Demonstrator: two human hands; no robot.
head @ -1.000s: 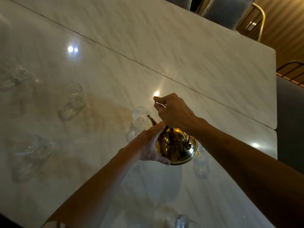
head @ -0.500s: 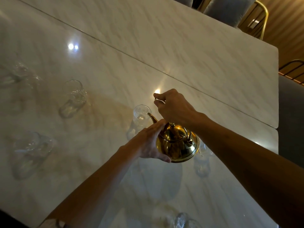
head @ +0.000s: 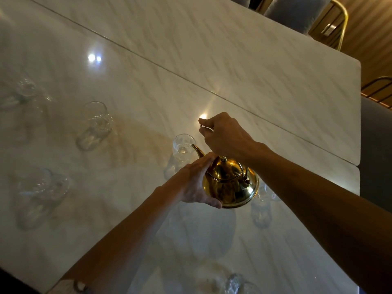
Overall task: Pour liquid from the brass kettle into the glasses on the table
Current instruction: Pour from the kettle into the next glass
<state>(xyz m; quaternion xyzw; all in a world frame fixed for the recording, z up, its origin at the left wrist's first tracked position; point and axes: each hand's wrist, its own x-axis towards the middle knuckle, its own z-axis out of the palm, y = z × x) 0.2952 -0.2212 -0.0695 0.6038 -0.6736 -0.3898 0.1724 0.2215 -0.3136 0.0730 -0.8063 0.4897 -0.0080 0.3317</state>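
The brass kettle [head: 230, 184] hangs tilted over the marble table [head: 244, 66], its curved spout reaching over the rim of a clear glass [head: 182, 148]. My right hand [head: 226, 135] is closed on the kettle's wire handle from above. My left hand [head: 196, 183] presses against the kettle's left side, thumb under the body. Another glass [head: 262, 209] stands partly hidden behind the kettle and my right forearm. Several more clear glasses stand to the left, among them one [head: 95, 125] mid-left and one [head: 37, 196] nearer me.
A glass [head: 24, 92] sits at the far left and another glass [head: 235, 283] at the bottom edge. A seam runs diagonally across the table. Grey chairs with gold frames [head: 337, 24] stand beyond the far edge, a dark chair [head: 376, 153] at the right end.
The kettle and both hands have stayed over the same glass, shifting only slightly with the view. The spout sits a little higher against the rim of the glass.
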